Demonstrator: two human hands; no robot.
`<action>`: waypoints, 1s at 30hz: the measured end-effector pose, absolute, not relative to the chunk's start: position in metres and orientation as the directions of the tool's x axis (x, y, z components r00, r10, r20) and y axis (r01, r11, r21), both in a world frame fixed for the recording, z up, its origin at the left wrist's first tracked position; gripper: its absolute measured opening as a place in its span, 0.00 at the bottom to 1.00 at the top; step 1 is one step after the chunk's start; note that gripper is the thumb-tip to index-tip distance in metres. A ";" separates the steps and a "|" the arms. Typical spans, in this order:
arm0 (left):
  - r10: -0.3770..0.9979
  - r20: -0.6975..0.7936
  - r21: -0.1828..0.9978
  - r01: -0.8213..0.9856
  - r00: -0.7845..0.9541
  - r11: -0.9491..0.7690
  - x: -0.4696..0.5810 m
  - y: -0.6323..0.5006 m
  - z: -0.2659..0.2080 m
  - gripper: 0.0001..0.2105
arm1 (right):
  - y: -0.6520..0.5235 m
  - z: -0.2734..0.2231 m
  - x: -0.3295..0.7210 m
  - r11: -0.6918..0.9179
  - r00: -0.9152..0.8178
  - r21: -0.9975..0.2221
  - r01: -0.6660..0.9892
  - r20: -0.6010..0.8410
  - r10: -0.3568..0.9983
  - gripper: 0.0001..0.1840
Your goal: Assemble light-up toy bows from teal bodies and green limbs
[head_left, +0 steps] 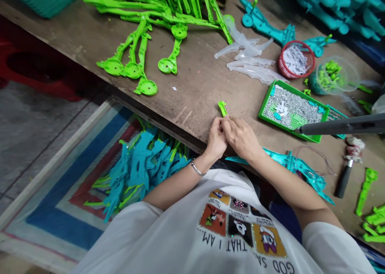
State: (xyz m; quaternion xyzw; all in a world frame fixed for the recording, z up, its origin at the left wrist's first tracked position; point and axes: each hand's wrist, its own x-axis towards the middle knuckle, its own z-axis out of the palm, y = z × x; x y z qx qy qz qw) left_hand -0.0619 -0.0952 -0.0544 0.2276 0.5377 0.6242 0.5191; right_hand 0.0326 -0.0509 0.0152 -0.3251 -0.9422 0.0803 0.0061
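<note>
watching from afar, i see left hand (215, 139) and right hand (242, 137) meeting, fingers of both curled in, pinching a small green piece (223, 109). it's by the near edge of the surface (192, 81), hooked end pointing inward.

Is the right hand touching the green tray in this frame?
Apart. The head view shows bare tabletop between the right hand and the green tray.
</note>
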 end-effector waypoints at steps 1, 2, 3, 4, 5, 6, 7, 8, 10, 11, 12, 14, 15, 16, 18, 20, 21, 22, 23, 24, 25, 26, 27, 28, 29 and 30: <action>0.891 -0.259 0.917 -0.385 -0.373 0.105 -0.062 -0.096 -0.055 0.08 | -0.052 0.015 0.031 0.777 -0.789 -0.153 0.611 -0.043 0.612 0.15; 0.890 -0.258 0.916 -0.387 -0.376 0.102 -0.062 -0.096 -0.055 0.09 | -0.051 0.014 0.031 0.770 -0.787 -0.175 0.614 -0.051 0.615 0.16; 0.890 -0.274 0.905 -0.412 -0.364 0.110 -0.062 -0.096 -0.055 0.09 | -0.047 0.013 0.032 0.752 -0.780 -0.226 0.619 -0.062 0.623 0.16; 0.891 -0.303 0.882 -0.453 -0.337 0.129 -0.062 -0.095 -0.054 0.11 | -0.042 0.012 0.036 0.721 -0.771 -0.308 0.621 -0.072 0.633 0.17; 0.893 -0.337 0.853 -0.498 -0.299 0.156 -0.062 -0.094 -0.053 0.12 | -0.035 0.012 0.041 0.672 -0.759 -0.413 0.615 -0.079 0.646 0.17; 0.894 -0.369 0.821 -0.540 -0.254 0.185 -0.062 -0.093 -0.052 0.13 | -0.028 0.012 0.048 0.608 -0.745 -0.525 0.596 -0.077 0.663 0.19; 0.895 -0.392 0.793 -0.572 -0.212 0.211 -0.062 -0.091 -0.050 0.14 | -0.022 0.014 0.057 0.537 -0.725 -0.628 0.564 -0.063 0.686 0.21; 0.896 -0.406 0.774 -0.590 -0.182 0.231 -0.062 -0.090 -0.048 0.14 | -0.017 0.017 0.066 0.468 -0.693 -0.709 0.527 -0.041 0.719 0.22; 0.895 -0.417 0.763 -0.595 -0.157 0.251 -0.062 -0.088 -0.045 0.14 | -0.015 0.028 0.083 0.360 -0.595 -0.797 0.485 0.001 0.803 0.21; 0.893 -0.421 0.764 -0.592 -0.158 0.256 -0.063 -0.088 -0.044 0.13 | -0.018 0.034 0.090 0.325 -0.538 -0.805 0.496 0.009 0.843 0.19; 0.891 -0.424 0.767 -0.586 -0.160 0.260 -0.063 -0.089 -0.043 0.14 | -0.025 0.040 0.096 0.300 -0.490 -0.797 0.525 0.005 0.872 0.18; 0.890 -0.432 0.770 -0.575 -0.148 0.277 -0.064 -0.091 -0.041 0.15 | -0.043 0.050 0.103 0.282 -0.457 -0.746 0.603 -0.033 0.889 0.17; 0.891 -0.434 0.768 -0.571 -0.134 0.288 -0.064 -0.093 -0.040 0.17 | -0.054 0.053 0.105 0.295 -0.468 -0.708 0.641 -0.056 0.882 0.17; 0.893 -0.434 0.768 -0.567 -0.119 0.297 -0.064 -0.094 -0.039 0.18 | -0.065 0.054 0.106 0.319 -0.484 -0.665 0.676 -0.074 0.872 0.17; 0.900 -0.425 0.775 -0.552 -0.097 0.307 -0.064 -0.098 -0.037 0.22 | -0.084 0.050 0.104 0.370 -0.498 -0.565 0.738 -0.085 0.863 0.19; 0.909 -0.407 0.791 -0.532 -0.090 0.301 -0.064 -0.101 -0.037 0.25 | -0.098 0.041 0.102 0.390 -0.477 -0.467 0.793 -0.079 0.875 0.19; 0.915 -0.393 0.800 -0.523 -0.088 0.293 -0.064 -0.102 -0.037 0.27 | -0.103 0.036 0.100 0.390 -0.466 -0.438 0.810 -0.076 0.882 0.18; 0.923 -0.376 0.809 -0.515 -0.084 0.283 -0.064 -0.103 -0.038 0.28 | -0.106 0.032 0.099 0.390 -0.459 -0.423 0.818 -0.073 0.885 0.17; 0.930 -0.358 0.817 -0.509 -0.079 0.272 -0.064 -0.104 -0.040 0.29 | -0.108 0.028 0.098 0.392 -0.459 -0.418 0.820 -0.069 0.886 0.17; 0.937 -0.341 0.825 -0.502 -0.073 0.260 -0.065 -0.104 -0.041 0.30 | -0.110 0.024 0.097 0.398 -0.463 -0.418 0.817 -0.062 0.884 0.17; 0.943 -0.326 0.831 -0.496 -0.067 0.252 -0.065 -0.104 -0.043 0.31 | -0.110 0.021 0.096 0.406 -0.469 -0.419 0.812 -0.055 0.882 0.17; 0.947 -0.316 0.836 -0.489 -0.062 0.247 -0.066 -0.104 -0.044 0.32 | -0.111 0.018 0.096 0.413 -0.474 -0.418 0.809 -0.049 0.879 0.17; 0.948 -0.312 0.841 -0.482 -0.059 0.246 -0.066 -0.104 -0.045 0.32 | -0.111 0.016 0.095 0.417 -0.476 -0.416 0.808 -0.046 0.878 0.17; 0.948 -0.312 0.844 -0.476 -0.059 0.247 -0.066 -0.104 -0.046 0.32 | -0.111 0.014 0.095 0.417 -0.476 -0.418 0.807 -0.043 0.879 0.17; 0.948 -0.313 0.846 -0.472 -0.062 0.249 -0.066 -0.104 -0.046 0.31 | -0.111 0.012 0.095 0.413 -0.473 -0.425 0.806 -0.042 0.880 0.17; 0.947 -0.316 0.848 -0.468 -0.066 0.250 -0.066 -0.103 -0.047 0.31 | -0.112 0.011 0.096 0.405 -0.467 -0.439 0.802 -0.039 0.883 0.17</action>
